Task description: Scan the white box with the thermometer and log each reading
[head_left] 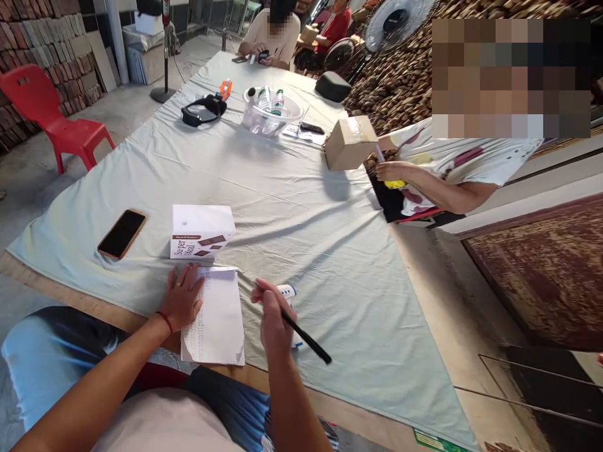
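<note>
My left hand (183, 298) lies flat with its fingers spread over the left edge of a white paper pad (219, 320), which shows rows of small writing along that side. A black pen (308, 339) is gripped in my right hand (274, 317), just right of the pad, its long end pointing down and to the right. Partly hidden behind that hand is a white and blue item (287, 290) whose kind I cannot make out. Directly beyond the pad stands a white box (202, 229) with chocolate pieces printed on its front.
A phone (122, 233) lies left of the box on the cloth-covered table (301, 232). Farther back are black headgear (205, 111), a clear basin (273, 119) of bottles and a cardboard box (351, 143). One person sits at the right edge, others at the back. A red chair (70, 129) stands left.
</note>
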Motion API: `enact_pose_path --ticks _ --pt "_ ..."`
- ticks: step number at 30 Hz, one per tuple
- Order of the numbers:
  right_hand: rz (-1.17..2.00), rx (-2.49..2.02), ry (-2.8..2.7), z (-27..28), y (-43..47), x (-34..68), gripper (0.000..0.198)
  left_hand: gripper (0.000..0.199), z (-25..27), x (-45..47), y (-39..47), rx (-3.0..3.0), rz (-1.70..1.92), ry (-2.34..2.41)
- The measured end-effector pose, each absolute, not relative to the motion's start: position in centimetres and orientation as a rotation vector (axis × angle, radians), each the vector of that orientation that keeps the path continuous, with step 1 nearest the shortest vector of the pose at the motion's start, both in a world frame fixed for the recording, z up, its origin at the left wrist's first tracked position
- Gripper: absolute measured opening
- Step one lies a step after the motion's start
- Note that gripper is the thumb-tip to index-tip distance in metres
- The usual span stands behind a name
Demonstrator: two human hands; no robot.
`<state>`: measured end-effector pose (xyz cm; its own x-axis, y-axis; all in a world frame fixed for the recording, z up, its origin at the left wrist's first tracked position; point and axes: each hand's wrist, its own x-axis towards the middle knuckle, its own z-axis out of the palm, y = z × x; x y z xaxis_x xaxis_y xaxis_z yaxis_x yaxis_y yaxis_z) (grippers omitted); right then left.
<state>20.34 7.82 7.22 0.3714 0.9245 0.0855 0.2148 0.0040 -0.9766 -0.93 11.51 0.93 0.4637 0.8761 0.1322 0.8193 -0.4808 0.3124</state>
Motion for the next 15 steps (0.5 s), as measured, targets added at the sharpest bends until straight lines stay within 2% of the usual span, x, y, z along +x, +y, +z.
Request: enact_pose_path --ticks 3,5,10,15 --pt "0.959 -1.478 -1.101 6.4 8.9 18.7 0.023 0.053 0.9 -1.1 10.3 2.539 0.425 1.434" --pt "1.037 -1.486 -1.141 4.9 9.3 17.4 0.019 0.055 0.9 -1.3 9.8 2.546 0.426 1.411" --pt "0.858 -1.551 -1.241 1.0 8.8 15.4 0.015 0.052 0.8 -1.8 9.6 2.509 0.507 1.377" --pt "0.764 -1.591 -1.321 0.2 8.4 15.0 0.017 0.046 1.0 -1.9 9.7 2.483 0.545 1.363"
